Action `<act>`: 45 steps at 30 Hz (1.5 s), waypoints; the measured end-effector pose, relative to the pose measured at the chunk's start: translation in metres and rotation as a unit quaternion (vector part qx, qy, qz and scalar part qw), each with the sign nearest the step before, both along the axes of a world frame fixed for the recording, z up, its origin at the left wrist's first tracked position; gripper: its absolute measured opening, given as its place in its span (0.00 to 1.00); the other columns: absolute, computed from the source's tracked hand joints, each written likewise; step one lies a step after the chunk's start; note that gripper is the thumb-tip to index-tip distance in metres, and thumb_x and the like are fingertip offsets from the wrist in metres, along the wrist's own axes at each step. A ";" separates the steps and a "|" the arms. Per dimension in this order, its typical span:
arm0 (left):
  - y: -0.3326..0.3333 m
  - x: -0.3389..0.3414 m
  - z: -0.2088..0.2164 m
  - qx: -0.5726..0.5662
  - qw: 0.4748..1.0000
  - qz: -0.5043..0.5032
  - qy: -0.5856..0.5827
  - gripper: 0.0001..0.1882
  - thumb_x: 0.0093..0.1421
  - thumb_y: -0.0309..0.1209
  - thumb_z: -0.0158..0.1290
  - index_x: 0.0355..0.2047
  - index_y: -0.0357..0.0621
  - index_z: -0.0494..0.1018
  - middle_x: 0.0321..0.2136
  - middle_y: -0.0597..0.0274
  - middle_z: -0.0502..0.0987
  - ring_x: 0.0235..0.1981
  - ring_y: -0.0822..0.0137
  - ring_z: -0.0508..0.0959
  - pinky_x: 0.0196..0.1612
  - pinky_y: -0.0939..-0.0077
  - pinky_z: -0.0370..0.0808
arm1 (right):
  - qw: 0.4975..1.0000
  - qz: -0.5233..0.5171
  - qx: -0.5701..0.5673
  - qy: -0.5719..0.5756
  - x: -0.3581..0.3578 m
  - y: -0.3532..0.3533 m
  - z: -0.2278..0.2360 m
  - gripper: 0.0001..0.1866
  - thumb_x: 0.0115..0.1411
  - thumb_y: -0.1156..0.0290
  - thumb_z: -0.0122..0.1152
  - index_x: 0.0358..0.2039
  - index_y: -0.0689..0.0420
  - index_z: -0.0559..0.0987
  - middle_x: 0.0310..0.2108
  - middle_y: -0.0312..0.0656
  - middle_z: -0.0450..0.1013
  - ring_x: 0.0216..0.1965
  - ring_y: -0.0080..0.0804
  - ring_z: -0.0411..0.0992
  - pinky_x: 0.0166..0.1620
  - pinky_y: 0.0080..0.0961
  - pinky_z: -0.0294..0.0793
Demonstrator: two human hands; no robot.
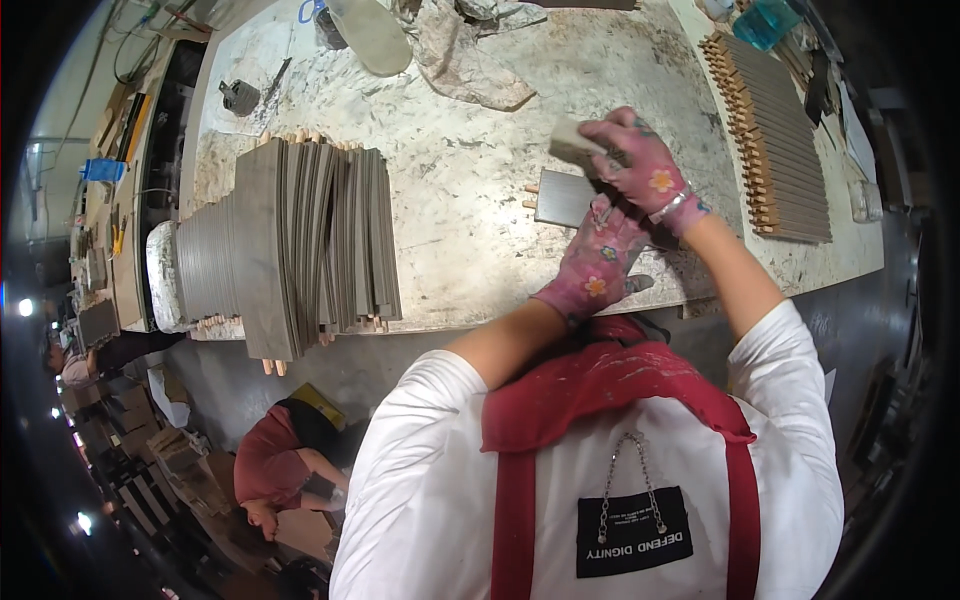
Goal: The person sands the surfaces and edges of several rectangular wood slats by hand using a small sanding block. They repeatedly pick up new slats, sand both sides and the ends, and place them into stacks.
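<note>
My right hand (645, 165), in a pink flowered glove, is closed round a pale, blocky pad (575, 138), slightly blurred. Its exact kind cannot be told. Below the pad lies a grey wooden slat (563, 198) with light wooden pegs at its left end. My left hand (600, 258), gloved alike, presses on this slat and holds it against the table, its thumb out to the side. The right hand and wrist cross above the left fingers and hide part of them, along with the slat's right portion.
Many similar slats (335, 235) stand packed at the table's left; another row (780, 140) lies at the right. A crumpled cloth (460, 55), a cloudy bottle (372, 38) and a small dark object (238, 97) lie on the stained table (470, 190). A co-worker (275, 460) bends down behind, at lower left.
</note>
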State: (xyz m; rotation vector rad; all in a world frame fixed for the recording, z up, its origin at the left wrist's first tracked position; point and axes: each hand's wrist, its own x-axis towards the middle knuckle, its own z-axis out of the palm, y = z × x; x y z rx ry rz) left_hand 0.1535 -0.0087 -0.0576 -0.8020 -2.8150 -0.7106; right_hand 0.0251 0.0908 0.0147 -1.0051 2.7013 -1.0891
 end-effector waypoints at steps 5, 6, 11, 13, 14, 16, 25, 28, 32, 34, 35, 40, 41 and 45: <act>-0.091 -0.001 0.021 0.050 0.990 0.124 -0.039 0.47 0.54 0.48 0.63 0.65 0.31 0.58 0.65 0.37 0.61 0.70 0.44 0.55 0.72 0.47 0.47 | 0.938 -0.189 -0.281 -0.071 0.014 0.056 -0.040 0.20 0.61 0.65 0.65 0.52 0.60 0.78 0.50 0.44 0.74 0.53 0.35 0.72 0.57 0.29 0.69; -0.110 0.006 0.015 0.000 0.982 0.189 0.002 0.45 0.55 0.46 0.63 0.64 0.31 0.59 0.64 0.35 0.61 0.68 0.42 0.58 0.70 0.47 0.49 | 0.913 -0.232 -0.321 -0.092 0.023 0.062 -0.039 0.21 0.60 0.65 0.66 0.52 0.60 0.78 0.51 0.44 0.74 0.54 0.34 0.71 0.58 0.29 0.69; -0.094 -0.010 0.040 -0.021 0.991 0.135 0.007 0.42 0.54 0.46 0.64 0.63 0.34 0.62 0.62 0.40 0.64 0.66 0.42 0.59 0.69 0.49 0.53 | 0.931 -0.200 -0.296 -0.071 0.063 0.027 -0.026 0.21 0.62 0.63 0.64 0.52 0.60 0.77 0.50 0.44 0.74 0.52 0.33 0.71 0.55 0.27 0.70; -0.075 -0.010 0.032 -0.015 0.997 0.071 0.007 0.42 0.52 0.44 0.66 0.62 0.35 0.64 0.62 0.43 0.65 0.66 0.44 0.61 0.70 0.50 0.53 | 0.954 -0.165 -0.248 -0.041 0.071 0.013 -0.030 0.21 0.60 0.64 0.64 0.52 0.59 0.77 0.49 0.44 0.74 0.50 0.35 0.72 0.53 0.27 0.72; -0.079 -0.006 0.028 -0.010 0.997 0.076 0.004 0.42 0.52 0.44 0.65 0.62 0.36 0.64 0.62 0.43 0.65 0.66 0.44 0.61 0.70 0.50 0.53 | 0.964 -0.137 -0.228 0.014 0.071 0.014 -0.042 0.21 0.60 0.65 0.64 0.52 0.59 0.76 0.48 0.44 0.74 0.49 0.35 0.73 0.51 0.28 0.73; -0.109 -0.004 0.034 0.000 0.996 0.088 -0.003 0.41 0.53 0.43 0.65 0.62 0.36 0.64 0.62 0.43 0.65 0.66 0.44 0.61 0.70 0.51 0.53 | 0.939 -0.238 -0.245 0.028 0.069 0.037 -0.053 0.18 0.60 0.64 0.64 0.49 0.58 0.79 0.48 0.43 0.75 0.48 0.35 0.74 0.53 0.30 0.73; -0.114 -0.041 0.020 0.122 0.963 0.229 -0.077 0.13 0.57 0.38 0.60 0.36 0.40 0.80 0.51 0.55 0.75 0.59 0.46 0.68 0.62 0.52 0.62 | 0.851 -0.339 -0.394 -0.078 0.050 0.087 -0.057 0.24 0.60 0.64 0.68 0.54 0.62 0.78 0.54 0.44 0.74 0.57 0.33 0.69 0.62 0.29 0.66; -0.107 -0.054 0.024 0.118 0.962 0.233 -0.075 0.09 0.58 0.34 0.59 0.32 0.41 0.80 0.47 0.57 0.76 0.56 0.46 0.70 0.60 0.57 0.66 | 0.841 -0.324 -0.420 -0.105 0.056 0.070 -0.071 0.29 0.61 0.58 0.67 0.56 0.64 0.75 0.56 0.45 0.73 0.58 0.34 0.69 0.62 0.29 0.65; -0.120 -0.058 -0.006 0.292 0.898 0.322 -0.069 0.08 0.61 0.31 0.54 0.36 0.41 0.78 0.47 0.48 0.76 0.51 0.48 0.74 0.56 0.57 0.70 | 0.818 -0.315 -0.463 -0.130 0.050 0.076 -0.077 0.30 0.60 0.59 0.69 0.57 0.65 0.74 0.56 0.44 0.72 0.57 0.30 0.68 0.62 0.27 0.65; -0.130 -0.057 -0.008 0.306 0.884 0.342 -0.087 0.07 0.60 0.32 0.55 0.34 0.42 0.78 0.47 0.48 0.75 0.50 0.48 0.74 0.55 0.57 0.70 | 0.816 -0.320 -0.461 -0.138 0.050 0.076 -0.075 0.28 0.61 0.62 0.68 0.57 0.65 0.74 0.56 0.43 0.72 0.56 0.30 0.69 0.61 0.26 0.65; -0.138 -0.059 -0.007 0.255 0.908 0.319 -0.093 0.08 0.59 0.33 0.57 0.33 0.42 0.79 0.47 0.50 0.75 0.51 0.48 0.73 0.56 0.56 0.69 | 0.817 -0.322 -0.457 -0.140 0.050 0.074 -0.073 0.27 0.61 0.63 0.67 0.57 0.65 0.74 0.56 0.43 0.73 0.56 0.29 0.69 0.61 0.26 0.65; -0.106 -0.058 0.027 0.050 0.982 0.169 0.071 0.07 0.56 0.33 0.59 0.30 0.43 0.80 0.41 0.53 0.76 0.50 0.50 0.73 0.56 0.58 0.68 | 0.825 -0.314 -0.442 -0.158 0.051 0.071 -0.065 0.23 0.63 0.67 0.64 0.55 0.66 0.74 0.56 0.45 0.70 0.56 0.32 0.69 0.61 0.26 0.67; -0.111 -0.059 0.021 0.166 0.961 0.221 -0.007 0.05 0.56 0.30 0.57 0.28 0.42 0.79 0.39 0.53 0.76 0.45 0.52 0.74 0.52 0.59 0.70 | 0.829 -0.311 -0.438 -0.158 0.050 0.069 -0.065 0.23 0.63 0.67 0.64 0.55 0.66 0.74 0.56 0.45 0.70 0.56 0.32 0.69 0.61 0.26 0.67; -0.117 -0.054 0.037 0.384 0.864 0.305 -0.112 0.07 0.57 0.26 0.55 0.24 0.38 0.72 0.29 0.55 0.76 0.34 0.59 0.75 0.45 0.62 0.74 | 0.822 -0.313 -0.448 -0.159 0.049 0.077 -0.070 0.22 0.63 0.67 0.64 0.55 0.66 0.75 0.56 0.45 0.70 0.57 0.33 0.68 0.62 0.27 0.66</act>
